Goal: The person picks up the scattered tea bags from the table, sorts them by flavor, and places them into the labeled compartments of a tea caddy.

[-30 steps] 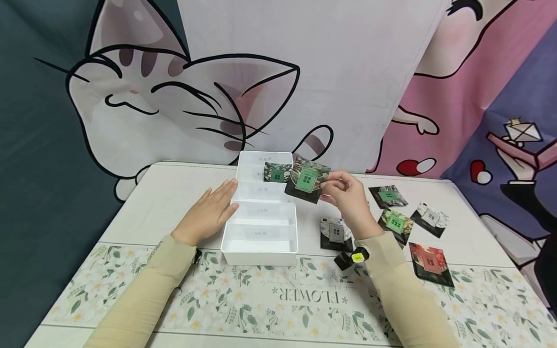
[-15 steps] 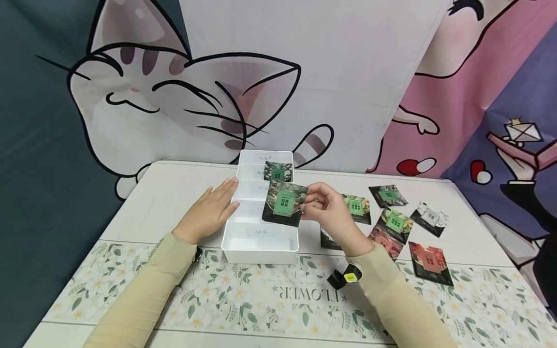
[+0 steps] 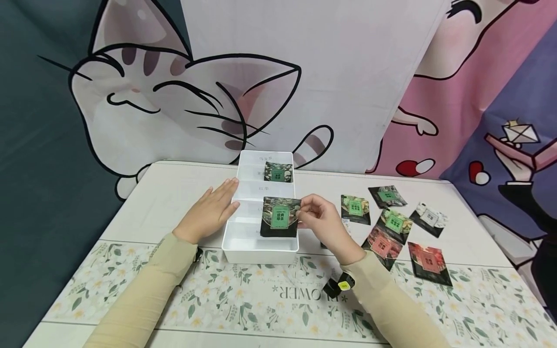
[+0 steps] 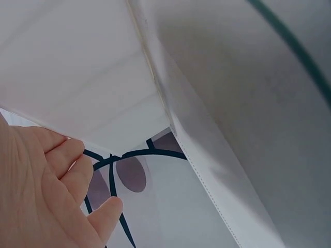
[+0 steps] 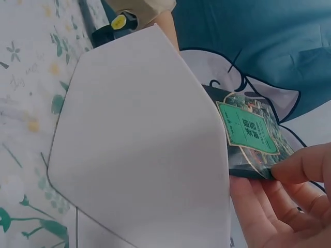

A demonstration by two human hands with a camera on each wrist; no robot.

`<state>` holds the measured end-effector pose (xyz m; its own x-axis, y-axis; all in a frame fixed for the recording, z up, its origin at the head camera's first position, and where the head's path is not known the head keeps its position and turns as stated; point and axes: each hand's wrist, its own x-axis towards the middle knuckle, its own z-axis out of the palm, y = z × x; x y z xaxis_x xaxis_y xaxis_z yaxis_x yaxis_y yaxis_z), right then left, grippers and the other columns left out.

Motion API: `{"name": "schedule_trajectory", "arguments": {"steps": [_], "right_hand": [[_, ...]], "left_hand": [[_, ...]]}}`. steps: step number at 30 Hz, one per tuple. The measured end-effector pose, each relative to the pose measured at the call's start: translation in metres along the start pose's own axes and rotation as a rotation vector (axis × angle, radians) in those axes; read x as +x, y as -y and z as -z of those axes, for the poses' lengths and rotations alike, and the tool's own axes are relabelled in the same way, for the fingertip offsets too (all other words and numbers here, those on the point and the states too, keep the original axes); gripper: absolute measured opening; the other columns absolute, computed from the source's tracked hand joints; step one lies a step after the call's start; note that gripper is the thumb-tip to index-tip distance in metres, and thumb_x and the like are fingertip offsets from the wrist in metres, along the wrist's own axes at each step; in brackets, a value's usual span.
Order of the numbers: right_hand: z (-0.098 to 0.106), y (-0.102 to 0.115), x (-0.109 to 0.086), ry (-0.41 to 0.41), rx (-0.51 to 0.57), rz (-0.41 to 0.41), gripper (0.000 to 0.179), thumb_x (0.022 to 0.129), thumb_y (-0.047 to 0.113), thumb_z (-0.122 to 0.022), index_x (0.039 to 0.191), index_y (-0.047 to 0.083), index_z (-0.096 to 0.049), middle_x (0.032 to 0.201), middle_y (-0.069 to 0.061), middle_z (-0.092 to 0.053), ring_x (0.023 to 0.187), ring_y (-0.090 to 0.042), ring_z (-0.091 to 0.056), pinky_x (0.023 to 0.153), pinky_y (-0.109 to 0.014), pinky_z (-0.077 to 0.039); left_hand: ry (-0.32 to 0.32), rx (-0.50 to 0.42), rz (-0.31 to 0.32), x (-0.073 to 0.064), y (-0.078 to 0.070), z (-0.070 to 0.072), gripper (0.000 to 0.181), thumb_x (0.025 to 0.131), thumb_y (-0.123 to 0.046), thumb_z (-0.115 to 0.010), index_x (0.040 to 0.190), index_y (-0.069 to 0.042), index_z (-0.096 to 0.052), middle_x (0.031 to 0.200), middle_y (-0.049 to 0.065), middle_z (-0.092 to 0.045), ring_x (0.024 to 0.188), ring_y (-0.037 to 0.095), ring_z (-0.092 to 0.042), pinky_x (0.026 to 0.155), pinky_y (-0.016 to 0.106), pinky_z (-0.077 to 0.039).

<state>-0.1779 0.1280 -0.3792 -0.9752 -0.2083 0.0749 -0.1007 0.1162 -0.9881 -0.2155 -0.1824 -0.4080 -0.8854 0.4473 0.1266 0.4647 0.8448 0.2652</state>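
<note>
My right hand (image 3: pixel 322 222) pinches the right edge of a square black tea packet (image 3: pixel 280 217) with a green label. That packet stands nearly upright over the front compartments of a long white divided box (image 3: pixel 260 257). In the right wrist view, thumb and fingers grip the packet's corner at the box's side wall (image 5: pixel 145 139). My left hand (image 3: pixel 209 212) lies with fingers straight against the box's left side; the left wrist view shows its fingertips (image 4: pixel 77 145) at the wall. Another green-labelled tea packet (image 3: pixel 278 172) sits in a rear compartment.
Several tea packets lie to the right: green-labelled ones (image 3: pixel 355 209), a white one (image 3: pixel 429 219) and red ones (image 3: pixel 430 263). Another is mostly hidden behind my right hand. A flowered mat (image 3: pixel 226 295) covers the table's front; a cat-print cloth (image 3: pixel 348 72) hangs behind.
My right hand has brought the green-labelled tea packet from beside the box's rear compartments toward the front and lowered it. The left hand has stayed at the box's side.
</note>
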Motion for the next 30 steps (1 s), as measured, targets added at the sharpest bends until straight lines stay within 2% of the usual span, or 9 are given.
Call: {"name": "schedule_trajectory", "arguments": {"steps": [4,10,17,23,30], "right_hand": [[0.002,-0.004,-0.001,-0.004,-0.024,0.008,0.012,0.091,-0.008,-0.062,0.103,-0.007,-0.060,0.090,-0.012,-0.068,0.075,-0.022,-0.069,0.076,-0.040,-0.063],[0.002,-0.009,-0.002,0.017,-0.113,0.037,0.010,0.090,-0.006,-0.066,0.100,-0.003,-0.065,0.089,-0.011,-0.070,0.076,-0.019,-0.066,0.069,-0.038,-0.063],[0.002,-0.016,-0.003,0.009,-0.201,0.051,0.009,0.087,-0.003,-0.071,0.096,0.000,-0.068,0.087,-0.007,-0.069,0.078,-0.016,-0.062,0.063,-0.022,-0.053],[0.004,-0.017,-0.002,0.008,-0.238,0.062,0.012,0.086,-0.002,-0.073,0.097,0.002,-0.071,0.088,-0.008,-0.067,0.077,-0.018,-0.061,0.064,-0.022,-0.053],[0.018,-0.015,-0.001,0.009,-0.257,0.097,0.011,0.089,0.002,-0.074,0.099,0.001,-0.070,0.091,-0.009,-0.069,0.080,-0.018,-0.062,0.066,-0.023,-0.052]], "left_hand": [[-0.002,0.004,-0.001,0.000,0.000,0.000,0.066,0.111,-0.043,-0.029,0.162,-0.003,-0.017,0.168,0.011,-0.017,0.155,0.030,-0.016,0.126,0.053,-0.010],[-0.005,-0.001,-0.003,0.000,-0.001,0.001,0.066,0.111,-0.042,-0.030,0.161,-0.002,-0.018,0.168,0.011,-0.018,0.154,0.031,-0.018,0.125,0.055,-0.013],[0.001,0.000,-0.004,0.000,-0.001,0.000,0.066,0.111,-0.043,-0.029,0.161,-0.002,-0.017,0.168,0.011,-0.017,0.155,0.030,-0.016,0.125,0.054,-0.012],[-0.003,-0.011,-0.002,0.001,-0.001,0.000,0.066,0.111,-0.043,-0.030,0.161,-0.002,-0.017,0.168,0.011,-0.018,0.155,0.029,-0.015,0.126,0.053,-0.010],[-0.001,-0.011,-0.001,0.001,-0.001,-0.001,0.066,0.111,-0.042,-0.029,0.161,-0.002,-0.017,0.168,0.011,-0.017,0.155,0.030,-0.015,0.125,0.054,-0.011]]}}
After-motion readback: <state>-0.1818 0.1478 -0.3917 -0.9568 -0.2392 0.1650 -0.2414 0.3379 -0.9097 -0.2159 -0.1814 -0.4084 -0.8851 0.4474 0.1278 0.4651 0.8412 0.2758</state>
